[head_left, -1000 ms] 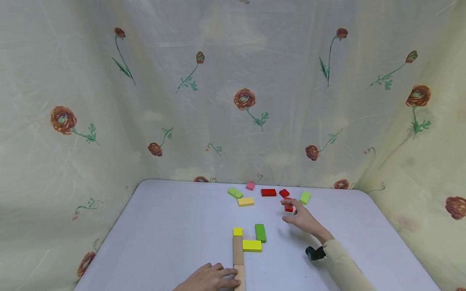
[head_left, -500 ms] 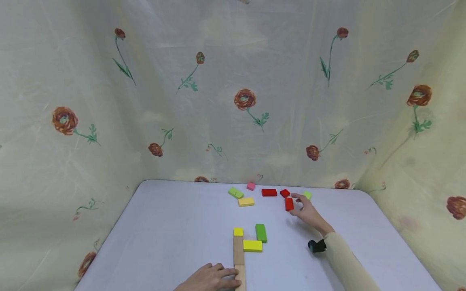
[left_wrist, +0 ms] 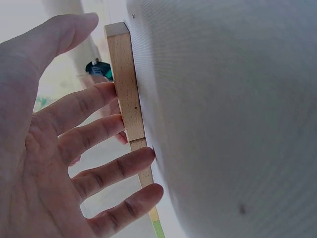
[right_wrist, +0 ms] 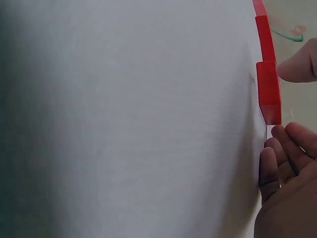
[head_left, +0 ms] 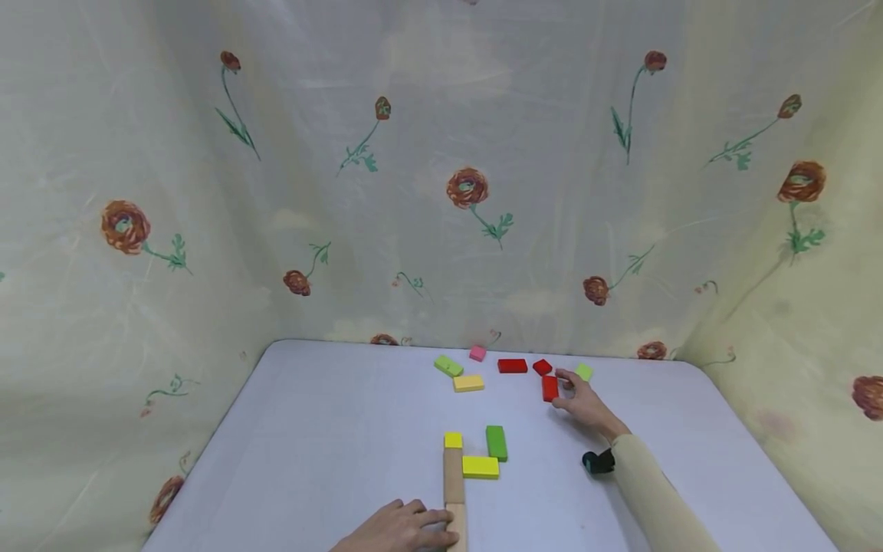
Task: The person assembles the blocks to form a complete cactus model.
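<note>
My left hand (head_left: 407, 527) lies at the near end of a line of wooden blocks. Its spread fingers touch the nearest pale wooden block (left_wrist: 126, 79), with the thumb held away from it. My right hand (head_left: 586, 402) is beside a red rectangular block (head_left: 549, 389) lying flat on the table. Thumb and index finger are parted at the block's right corners. In the right wrist view, the thumb is beside the red block (right_wrist: 269, 91) and the other fingers bend loosely past its end; firm contact is unclear. A second wooden block (head_left: 453, 475) leads to a yellow cube (head_left: 453, 440).
A yellow block (head_left: 480, 468) and a green block (head_left: 496, 443) adjoin the line's right side. Farther back lie a red bar (head_left: 513, 366), a small red block (head_left: 542, 367), a pink cube (head_left: 477, 353), a pale yellow block (head_left: 468, 383) and light-green blocks (head_left: 448, 366). A floral curtain (head_left: 414, 192) surrounds the table.
My right hand has shifted to the right from above the red block to its right side, uncovering it. The left hand stays on the wooden block.
</note>
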`<action>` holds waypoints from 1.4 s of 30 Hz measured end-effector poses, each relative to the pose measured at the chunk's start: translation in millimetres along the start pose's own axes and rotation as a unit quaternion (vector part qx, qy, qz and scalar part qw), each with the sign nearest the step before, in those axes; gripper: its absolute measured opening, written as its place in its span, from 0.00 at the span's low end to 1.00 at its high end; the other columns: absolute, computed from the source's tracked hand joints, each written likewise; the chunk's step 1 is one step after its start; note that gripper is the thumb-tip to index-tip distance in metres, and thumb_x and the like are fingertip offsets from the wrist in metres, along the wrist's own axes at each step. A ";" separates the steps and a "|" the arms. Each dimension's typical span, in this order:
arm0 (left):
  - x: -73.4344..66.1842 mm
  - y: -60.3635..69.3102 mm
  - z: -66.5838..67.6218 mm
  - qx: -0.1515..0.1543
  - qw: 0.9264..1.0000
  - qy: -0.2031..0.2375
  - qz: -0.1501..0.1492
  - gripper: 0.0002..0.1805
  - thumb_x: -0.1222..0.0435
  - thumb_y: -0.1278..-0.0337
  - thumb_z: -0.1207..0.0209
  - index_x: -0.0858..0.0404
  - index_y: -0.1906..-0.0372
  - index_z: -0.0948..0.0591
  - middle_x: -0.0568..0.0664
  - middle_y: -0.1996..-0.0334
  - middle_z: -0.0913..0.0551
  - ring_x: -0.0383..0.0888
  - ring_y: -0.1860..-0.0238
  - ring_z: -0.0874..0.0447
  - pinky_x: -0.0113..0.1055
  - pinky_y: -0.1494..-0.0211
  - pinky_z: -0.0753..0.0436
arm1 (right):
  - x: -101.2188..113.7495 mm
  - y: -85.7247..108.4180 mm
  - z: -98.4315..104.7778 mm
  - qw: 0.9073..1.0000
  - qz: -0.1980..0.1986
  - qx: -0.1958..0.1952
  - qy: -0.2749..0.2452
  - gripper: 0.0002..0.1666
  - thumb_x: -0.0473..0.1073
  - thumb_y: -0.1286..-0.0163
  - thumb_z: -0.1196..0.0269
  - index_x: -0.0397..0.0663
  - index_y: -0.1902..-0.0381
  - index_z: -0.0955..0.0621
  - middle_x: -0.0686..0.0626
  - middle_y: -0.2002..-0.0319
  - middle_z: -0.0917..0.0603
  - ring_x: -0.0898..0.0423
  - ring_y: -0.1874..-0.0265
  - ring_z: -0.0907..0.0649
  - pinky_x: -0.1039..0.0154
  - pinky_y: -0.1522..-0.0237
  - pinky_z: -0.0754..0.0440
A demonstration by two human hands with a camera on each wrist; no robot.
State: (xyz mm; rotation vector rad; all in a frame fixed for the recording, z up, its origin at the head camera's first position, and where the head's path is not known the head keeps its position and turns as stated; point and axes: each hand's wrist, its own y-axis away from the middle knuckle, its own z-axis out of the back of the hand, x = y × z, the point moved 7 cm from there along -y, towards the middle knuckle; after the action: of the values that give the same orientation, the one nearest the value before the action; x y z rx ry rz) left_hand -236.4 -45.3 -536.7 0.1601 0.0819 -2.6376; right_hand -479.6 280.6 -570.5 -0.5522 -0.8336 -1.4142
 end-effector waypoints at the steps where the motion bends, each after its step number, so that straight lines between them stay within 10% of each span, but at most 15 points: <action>1: -0.2 -0.1 -0.1 0.001 1.000 0.002 0.000 0.26 0.40 0.35 0.52 0.42 0.37 0.25 0.40 0.39 0.23 0.35 0.51 0.22 0.24 0.61 0.25 | -1.7 -0.6 0.2 1.000 -0.002 -0.001 0.000 0.43 0.43 0.34 0.39 0.45 0.26 0.45 0.36 0.29 0.42 0.37 0.32 0.41 0.38 0.35 0.35; 42: -0.6 -1.2 0.7 0.022 1.000 0.001 0.011 0.26 0.40 0.36 0.52 0.41 0.36 0.26 0.39 0.38 0.24 0.35 0.51 0.22 0.25 0.60 0.24 | 17.6 -0.4 -16.8 0.999 0.008 -0.027 0.045 0.37 0.45 0.40 0.30 0.42 0.36 0.31 0.39 0.38 0.29 0.41 0.40 0.31 0.45 0.39 0.28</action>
State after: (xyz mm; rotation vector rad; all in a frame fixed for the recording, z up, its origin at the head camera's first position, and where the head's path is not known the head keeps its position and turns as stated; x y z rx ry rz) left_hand -236.6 -44.0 -535.9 0.1760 0.0233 -2.6180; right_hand -477.9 256.6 -567.2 -0.5317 -0.7195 -1.4410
